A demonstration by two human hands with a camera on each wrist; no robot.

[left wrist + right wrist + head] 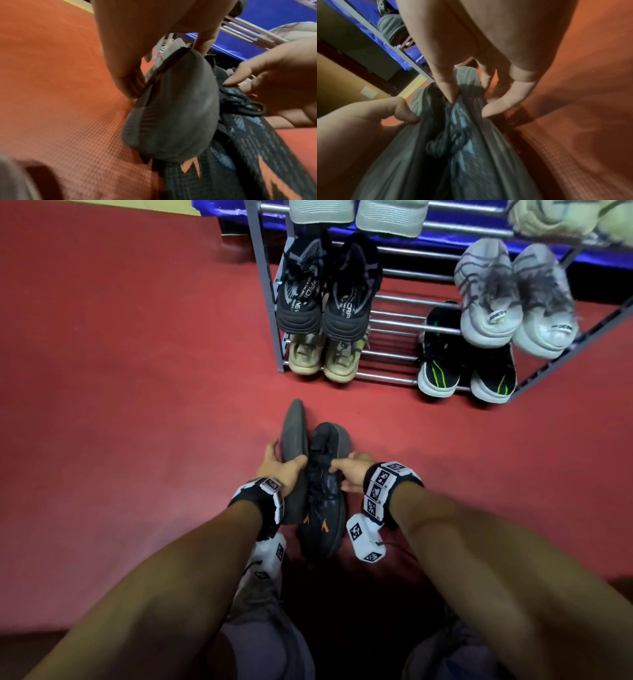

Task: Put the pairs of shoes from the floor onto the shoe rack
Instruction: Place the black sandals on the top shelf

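Two dark knit shoes lie close together on the red floor in front of me. My left hand (pixel 281 465) grips the left shoe (pixel 294 436), which is turned on its side with its grey sole (pixel 171 115) facing left. My right hand (pixel 349 470) pinches the collar of the right shoe (pixel 325 508), which is upright with orange marks on its toe. In the right wrist view the thumb (pixel 447 88) is inside the collar and the fingers (pixel 505 101) are on the outer side. The shoe rack (pixel 394 323) stands ahead to the right.
The rack's grey rails carry a black pair (pixel 329 289), a beige pair (pixel 322 354), a black-and-green pair (pixel 466 368) and a white-grey pair (pixel 517 299), with pale shoes on top. Rails show between the beige and green pairs. Red floor (pixel 137 371) stretches left. My knees are below.
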